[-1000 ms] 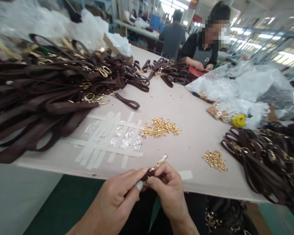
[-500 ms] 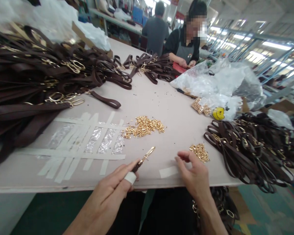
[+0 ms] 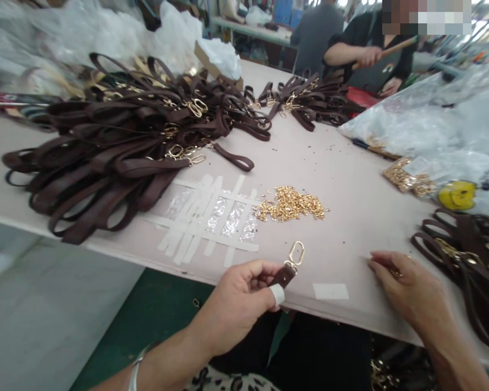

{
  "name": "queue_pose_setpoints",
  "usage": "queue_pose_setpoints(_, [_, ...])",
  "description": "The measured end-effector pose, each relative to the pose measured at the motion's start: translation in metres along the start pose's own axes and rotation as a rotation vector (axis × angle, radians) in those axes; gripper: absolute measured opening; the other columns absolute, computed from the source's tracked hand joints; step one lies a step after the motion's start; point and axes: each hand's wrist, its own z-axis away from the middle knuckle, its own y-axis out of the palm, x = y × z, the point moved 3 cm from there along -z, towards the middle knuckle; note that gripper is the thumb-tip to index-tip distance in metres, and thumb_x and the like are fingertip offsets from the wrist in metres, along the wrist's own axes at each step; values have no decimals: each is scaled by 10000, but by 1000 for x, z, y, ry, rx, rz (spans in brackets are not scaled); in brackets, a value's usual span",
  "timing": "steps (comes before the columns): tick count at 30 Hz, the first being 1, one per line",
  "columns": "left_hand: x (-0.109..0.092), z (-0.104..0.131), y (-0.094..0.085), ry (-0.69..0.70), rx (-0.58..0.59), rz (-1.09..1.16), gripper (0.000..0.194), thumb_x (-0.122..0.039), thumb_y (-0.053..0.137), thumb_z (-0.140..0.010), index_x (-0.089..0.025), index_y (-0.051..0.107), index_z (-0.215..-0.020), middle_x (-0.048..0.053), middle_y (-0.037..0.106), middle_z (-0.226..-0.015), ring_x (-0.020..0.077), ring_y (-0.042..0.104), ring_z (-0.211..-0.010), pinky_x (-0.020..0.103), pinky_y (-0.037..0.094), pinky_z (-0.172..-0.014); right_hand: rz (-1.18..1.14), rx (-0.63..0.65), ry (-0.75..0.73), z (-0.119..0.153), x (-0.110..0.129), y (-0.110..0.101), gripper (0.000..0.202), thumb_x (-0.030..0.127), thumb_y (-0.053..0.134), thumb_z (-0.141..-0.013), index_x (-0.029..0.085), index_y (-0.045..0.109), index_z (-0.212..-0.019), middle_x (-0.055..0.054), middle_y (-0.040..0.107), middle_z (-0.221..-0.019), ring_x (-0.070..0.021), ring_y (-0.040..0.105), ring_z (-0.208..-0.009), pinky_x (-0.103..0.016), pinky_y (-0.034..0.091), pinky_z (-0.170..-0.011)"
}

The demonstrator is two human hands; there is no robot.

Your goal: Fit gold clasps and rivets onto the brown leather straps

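Observation:
My left hand [image 3: 248, 293], with white tape round the thumb, pinches the end of a dark brown leather strap [image 3: 284, 276]. From that end a gold oval clasp [image 3: 297, 253] sticks up over the table edge. My right hand [image 3: 411, 290] rests low over the table at the right, thumb and index finger pressed together. Small gold pieces [image 3: 397, 273] show under its fingers, most of them hidden by the hand; what sits between the fingertips is too small to make out. A larger heap of small gold fittings [image 3: 291, 203] lies beyond my hands.
Brown straps with gold clasps [image 3: 118, 136] pile up at the left, and more straps [image 3: 468, 260] lie at the right. Tape strips [image 3: 212, 228] cross the table. Clear plastic bags [image 3: 436, 114] and a yellow tape measure [image 3: 456, 194] stand behind. Across the table, a co-worker's hand [image 3: 370, 56] holds a wooden handle.
The view has swung left. The left hand has turned the strap end so the clasp's oval faces me. The right hand's fingers have come together at the small gold pile.

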Motion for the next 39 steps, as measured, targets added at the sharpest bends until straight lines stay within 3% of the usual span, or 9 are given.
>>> queue_pose_setpoints(6, [2,0,-2,12,-3,41,195,-180,692,-774,-133,709,-962,24,675,-849,104,570,-695,246,482,-666,59,51,0,-12,-13,-2,453,580,441,-858,244,724,-965,-90,727,-845,-280,660,-736,-409,492,-659])
queue_pose_setpoints(9, [1,-2,-2,51,-17,66,175,-165,688,-772,-144,713,-943,13,674,-826,105,575,-694,248,485,-670,47,17,23,-9,-3,-5,455,574,464,-840,226,734,-954,-106,728,-835,-305,665,-768,-432,495,-671])
queue_pose_setpoints(12, [2,-4,-1,76,-34,63,187,-165,692,-771,-156,721,-955,31,699,-895,138,611,-773,279,511,-722,-245,-82,133,7,32,-8,361,536,607,-810,229,724,-959,-86,739,-882,-293,685,-822,-427,521,-729])
queue_pose_setpoints(16, [5,-5,1,115,-45,29,190,-180,675,-800,-171,717,-985,43,724,-950,172,647,-847,331,530,-818,-899,-103,136,38,109,-3,190,304,768,-785,223,699,-942,-47,739,-901,-206,700,-810,-329,567,-758])
queue_pose_setpoints(18, [5,-4,3,131,-38,30,184,-179,660,-813,-173,712,-989,52,734,-977,189,663,-890,355,531,-866,-1044,-104,78,48,142,1,162,206,762,-794,231,700,-942,-27,736,-897,-179,697,-814,-301,575,-770])
queue_pose_setpoints(21, [5,-2,4,176,-41,-39,204,-161,626,-834,-187,716,-1015,53,734,-1021,199,665,-948,359,518,-913,-1088,-149,-6,55,168,6,203,120,737,-799,245,701,-956,-12,730,-922,-163,687,-863,-287,569,-809])
queue_pose_setpoints(31, [2,6,1,320,-114,-354,292,-87,574,-850,-226,733,-1051,18,699,-969,166,641,-909,278,509,-843,-856,-229,-212,56,180,-2,267,42,666,-827,276,681,-954,0,729,-936,-180,688,-853,-330,550,-814])
queue_pose_setpoints(35, [1,8,2,382,-123,-421,308,-57,569,-843,-215,727,-1055,23,697,-952,163,638,-880,276,504,-819,-854,-251,-178,58,182,-4,226,66,672,-834,263,686,-945,-7,726,-919,-182,691,-831,-327,559,-786])
queue_pose_setpoints(39, [0,11,3,473,-121,-490,279,-44,576,-847,-190,719,-1037,24,677,-912,156,625,-860,273,485,-798,-1039,-290,-40,58,180,-2,253,94,748,-779,225,675,-983,-22,699,-931,-167,685,-864,-288,585,-780])
